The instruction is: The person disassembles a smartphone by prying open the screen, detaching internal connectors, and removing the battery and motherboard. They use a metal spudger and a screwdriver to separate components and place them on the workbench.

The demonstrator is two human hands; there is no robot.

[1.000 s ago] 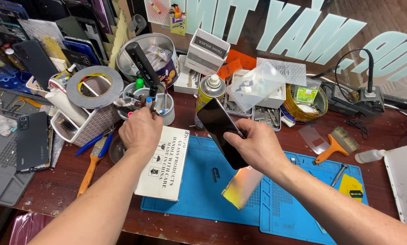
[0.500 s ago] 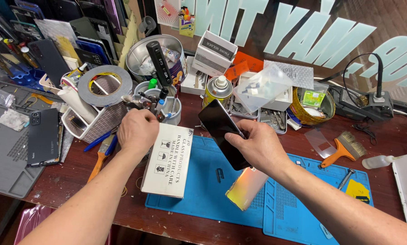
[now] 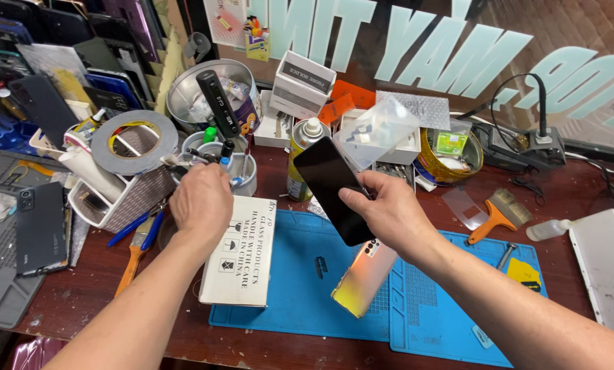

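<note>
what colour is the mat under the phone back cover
Blue; the mat under the orange-to-silver back cover shows best in the head view.

A phone repair shop: blue work mat (image 3: 300, 288), soldering station (image 3: 526, 147), tape roll (image 3: 134, 140) and phone backs (image 3: 41, 226) crowd the tabletop (image 3: 81, 301).

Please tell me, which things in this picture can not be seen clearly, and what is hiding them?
- Left hand fingertips, head view: curled behind the hand at the tool cup, so any grasp is hidden.
- Blue mat: partly covered by right forearm and the back cover.
- White device: cut by the right edge.
</note>
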